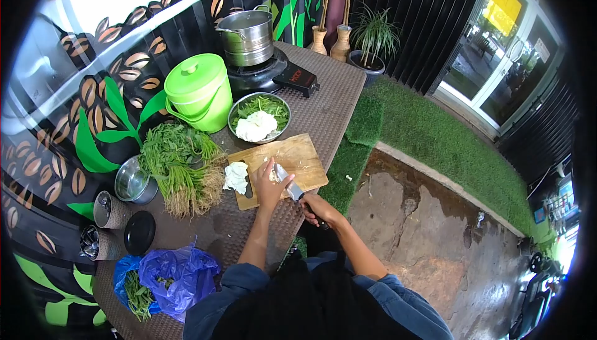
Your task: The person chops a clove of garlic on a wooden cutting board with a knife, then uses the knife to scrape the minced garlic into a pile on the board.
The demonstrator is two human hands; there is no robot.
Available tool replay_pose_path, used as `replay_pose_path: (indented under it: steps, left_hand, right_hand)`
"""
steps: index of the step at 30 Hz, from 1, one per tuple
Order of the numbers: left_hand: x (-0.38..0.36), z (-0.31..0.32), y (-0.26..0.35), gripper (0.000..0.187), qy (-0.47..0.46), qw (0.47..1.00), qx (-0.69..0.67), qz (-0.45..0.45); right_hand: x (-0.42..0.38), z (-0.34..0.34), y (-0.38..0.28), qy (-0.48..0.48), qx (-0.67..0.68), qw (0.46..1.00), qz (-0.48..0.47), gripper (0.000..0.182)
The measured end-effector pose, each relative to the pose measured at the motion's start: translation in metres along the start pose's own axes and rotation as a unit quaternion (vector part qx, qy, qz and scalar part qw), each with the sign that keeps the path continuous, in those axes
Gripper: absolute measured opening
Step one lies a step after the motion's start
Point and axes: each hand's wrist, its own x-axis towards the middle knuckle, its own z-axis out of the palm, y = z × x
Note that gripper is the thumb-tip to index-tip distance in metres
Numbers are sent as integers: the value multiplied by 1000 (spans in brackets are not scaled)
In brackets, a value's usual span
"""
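My right hand [318, 208] is wrapped round the black handle of a kitchen knife [287, 179]. Its blade lies over a wooden cutting board [305, 150], pointing up and left. My left hand [269, 187] is on the board beside the blade, fingers stretched out and thumb apart, close to the steel. Small pale chopped bits [273, 176] lie by the fingers, too small to name. A crumpled white piece [236, 177] rests at the board's left edge. Just beyond the board, a metal bowl [234, 130] holds cut green leaves and a larger white crumpled thing [256, 126].
Left of the board lies a rooted bunch of greens [177, 166], near a green lidded bucket [199, 91]. A steel pot [247, 38] stands on a stove [264, 72]. An empty-looking metal bowl [134, 181], a black lid [139, 232] and blue plastic bags [177, 274] are at left.
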Motion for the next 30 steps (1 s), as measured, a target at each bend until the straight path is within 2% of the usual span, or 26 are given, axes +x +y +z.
replay_pose_path:
  steps: [2,6,8,9,10,12,13,14,16,17,18,19,20,22,24,26,27,28,30]
  left_hand:
    - [1,3,-5,64,13,997,13,-73]
    - [14,2,-14,60,38,995,12,-94]
    - [21,2,-16,54,24,985,-30,-169]
    - [22,7,-22,41,67,988,18,-139]
    - [24,9,-28,41,65,988,17,-138]
    - [27,9,-37,28,60,965,-101,-234]
    - [25,10,-37,20,92,974,-95,-186]
    - [23,9,-37,20,92,974,-94,-186]
    - [17,6,-39,21,34,974,-111,-192]
    - [14,4,-40,21,36,975,-109,-193]
    - [11,3,-41,21,15,977,-123,-175]
    - [8,2,-42,22,-5,978,-137,-158]
    - [5,2,-43,22,-3,978,-135,-159]
    - [2,-2,-30,29,11,979,-138,-147]
    - [0,-5,-17,36,-18,979,-128,-159]
    - [-1,0,-7,46,6,997,9,-81]
    - [-1,1,-3,76,-41,987,-76,-134]
    - [-3,6,-2,76,-41,987,-76,-135]
    - [-4,13,2,107,-35,998,22,-43]
  right_hand:
    - [-2,-1,-1,-17,31,999,21,23]
    - [-8,-1,-3,-42,28,999,20,22]
    - [-11,-1,-4,-34,9,999,13,22]
    - [-13,-1,-4,-25,-18,1000,-1,23]
    - [-14,-2,-4,-16,-44,999,-15,24]
    - [-14,-4,-2,4,-81,996,-24,24]
    - [-14,-5,-1,22,-119,992,-33,24]
    - [-13,-5,0,21,-119,992,-33,24]
    - [-10,-2,1,133,-218,962,-91,27]
    - [-4,-1,8,130,-218,963,-91,27]
    - [1,2,13,224,-348,896,-160,28]
    - [6,4,17,309,-466,798,-224,30]
    - [10,3,21,306,-466,799,-225,30]
    - [5,11,4,306,-510,792,-141,30]
    - [7,13,3,314,-520,779,-157,27]
    - [8,13,4,324,-529,766,-170,26]
    - [8,14,5,332,-525,761,-184,25]
    - [8,14,6,341,-522,756,-198,26]
    - [5,13,4,335,-534,749,-201,26]
